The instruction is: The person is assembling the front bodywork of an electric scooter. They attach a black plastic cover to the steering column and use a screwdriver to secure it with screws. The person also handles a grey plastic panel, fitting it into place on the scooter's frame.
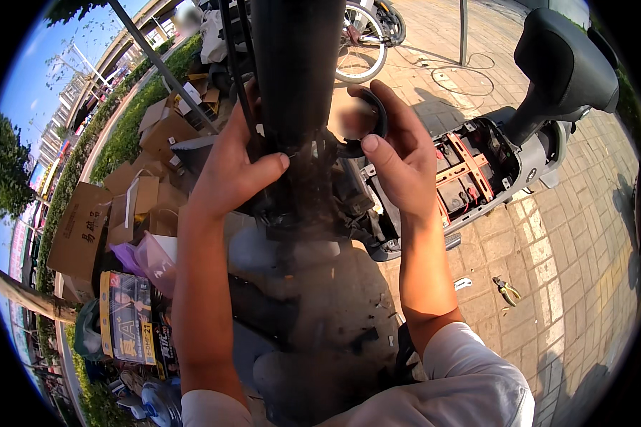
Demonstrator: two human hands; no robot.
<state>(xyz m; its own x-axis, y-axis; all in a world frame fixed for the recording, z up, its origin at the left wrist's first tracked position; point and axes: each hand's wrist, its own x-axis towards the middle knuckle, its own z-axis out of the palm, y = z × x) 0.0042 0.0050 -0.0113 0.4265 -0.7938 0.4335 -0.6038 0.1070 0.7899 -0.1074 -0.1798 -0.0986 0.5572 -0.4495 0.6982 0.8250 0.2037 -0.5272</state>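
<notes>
A thick black column (293, 67) rises in front of me, dark and dirty around its lower end. My left hand (238, 167) wraps its left side, the thumb lying against the front; its other fingers are largely hidden. On the other side, my right hand (406, 153) holds a round black-rimmed part (382, 117) between thumb and fingers, and the middle of that part is blurred. Beyond the right wrist lies an opened scooter body (514, 191) with an orange-red frame (470, 171) inside and a black seat (559, 60) standing at its far end.
Green-handled pliers (507, 292) and a small white-grey tool (463, 283) lie on the paving at right. Cardboard boxes (78, 228), a purple bag (139, 256) and a yellow-black carton (126, 313) crowd the left. A bicycle wheel (363, 71) and a loose cable (470, 92) are at the back.
</notes>
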